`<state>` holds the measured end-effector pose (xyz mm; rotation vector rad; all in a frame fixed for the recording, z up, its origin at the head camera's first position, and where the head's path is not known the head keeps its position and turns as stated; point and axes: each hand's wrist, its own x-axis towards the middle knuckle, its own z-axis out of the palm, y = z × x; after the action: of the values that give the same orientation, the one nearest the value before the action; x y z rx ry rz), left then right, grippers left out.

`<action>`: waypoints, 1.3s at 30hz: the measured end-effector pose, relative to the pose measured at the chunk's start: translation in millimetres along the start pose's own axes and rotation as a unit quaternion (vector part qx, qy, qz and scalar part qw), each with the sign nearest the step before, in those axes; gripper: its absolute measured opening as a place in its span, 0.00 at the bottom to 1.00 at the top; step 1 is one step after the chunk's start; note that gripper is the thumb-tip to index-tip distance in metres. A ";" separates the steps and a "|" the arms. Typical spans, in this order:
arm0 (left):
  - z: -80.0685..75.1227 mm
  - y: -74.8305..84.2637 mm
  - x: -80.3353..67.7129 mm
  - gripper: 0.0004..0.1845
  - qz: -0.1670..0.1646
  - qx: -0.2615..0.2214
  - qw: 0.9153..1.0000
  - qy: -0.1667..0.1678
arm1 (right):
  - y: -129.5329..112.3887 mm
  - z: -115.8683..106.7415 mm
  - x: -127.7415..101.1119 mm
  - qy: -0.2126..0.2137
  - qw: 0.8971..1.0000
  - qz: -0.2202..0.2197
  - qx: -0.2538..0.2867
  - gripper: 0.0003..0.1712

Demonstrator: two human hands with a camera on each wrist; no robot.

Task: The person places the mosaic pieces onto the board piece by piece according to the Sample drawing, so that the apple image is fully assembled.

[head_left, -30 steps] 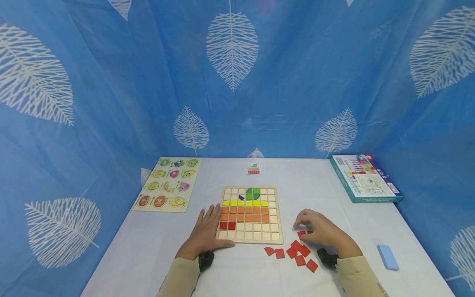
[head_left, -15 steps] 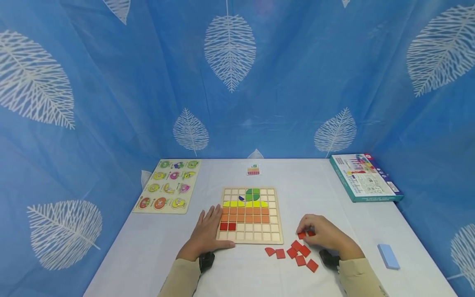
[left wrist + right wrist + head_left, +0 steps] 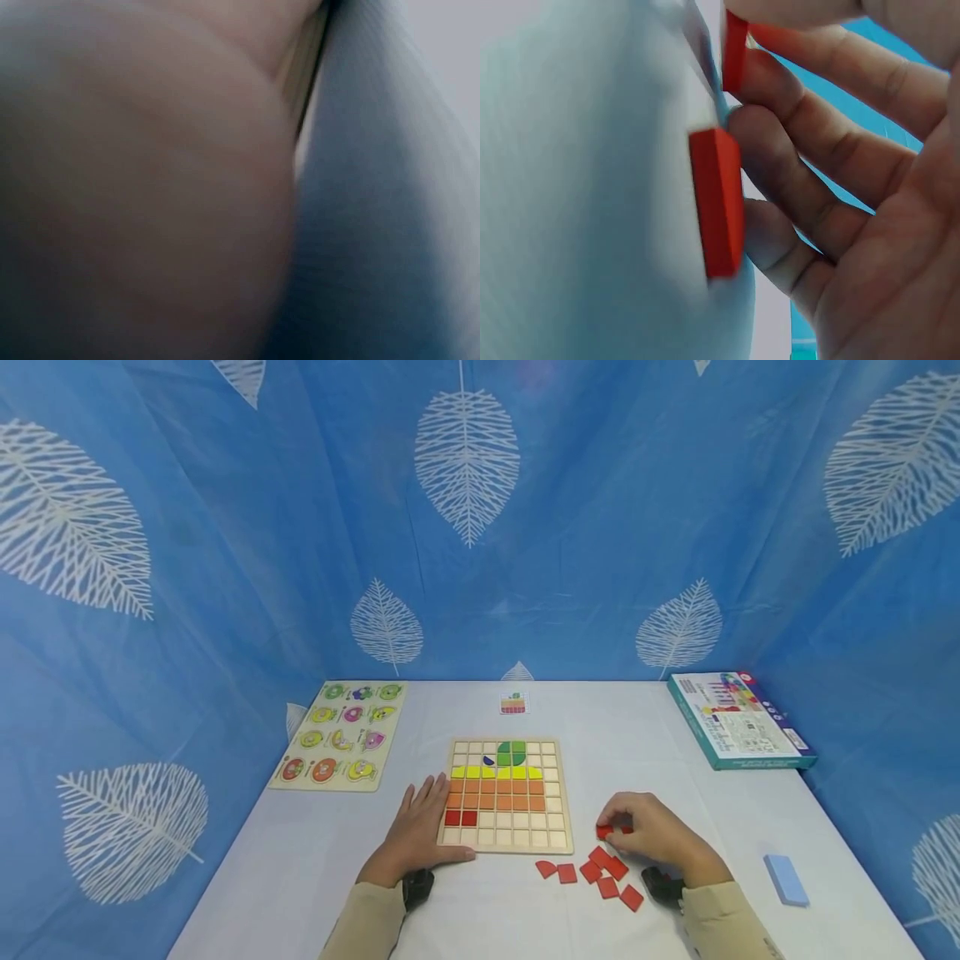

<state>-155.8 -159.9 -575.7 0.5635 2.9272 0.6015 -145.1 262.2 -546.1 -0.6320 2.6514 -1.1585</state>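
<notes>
A wooden grid board [image 3: 557, 843] lies mid-table, with green, yellow and orange tiles in its upper rows and two red tiles [image 3: 460, 817] at the lower left. My left hand [image 3: 417, 832] lies flat on the table, fingers straight, touching the board's left edge. My right hand [image 3: 647, 832] sits right of the board with fingers curled, pinching a red tile [image 3: 604, 832]. The right wrist view shows that red tile [image 3: 734, 51] between thumb and finger, and another red tile [image 3: 717, 201] against the fingers. Several loose red tiles [image 3: 592, 868] lie just in front of it.
A fruit peg puzzle [image 3: 341, 733] lies at the left, a small picture card [image 3: 513, 702] behind the board, a teal box [image 3: 736, 719] at the back right and a light blue block [image 3: 786, 879] at the right. Blue leaf-print curtain surrounds the table.
My right hand drew back toward the loose tiles, curled its fingers and picked up a red tile. The left hand has not moved.
</notes>
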 end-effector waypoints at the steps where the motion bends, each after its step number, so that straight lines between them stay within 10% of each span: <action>1: -0.2 0.2 -0.3 0.72 0.000 0.001 1.000 0.001 | -1.5 1.0 1.1 0.002 1.000 -0.001 -0.003 0.12; 39: 0.0 -1.4 -0.8 0.73 0.004 0.008 1.000 -0.002 | -94.7 90.9 90.0 -0.002 0.989 -0.133 -0.066 0.07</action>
<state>-155.5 -161.4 -576.3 0.5786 2.9299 0.5791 -166.6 104.8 -538.0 -1.0374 2.7185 -1.0453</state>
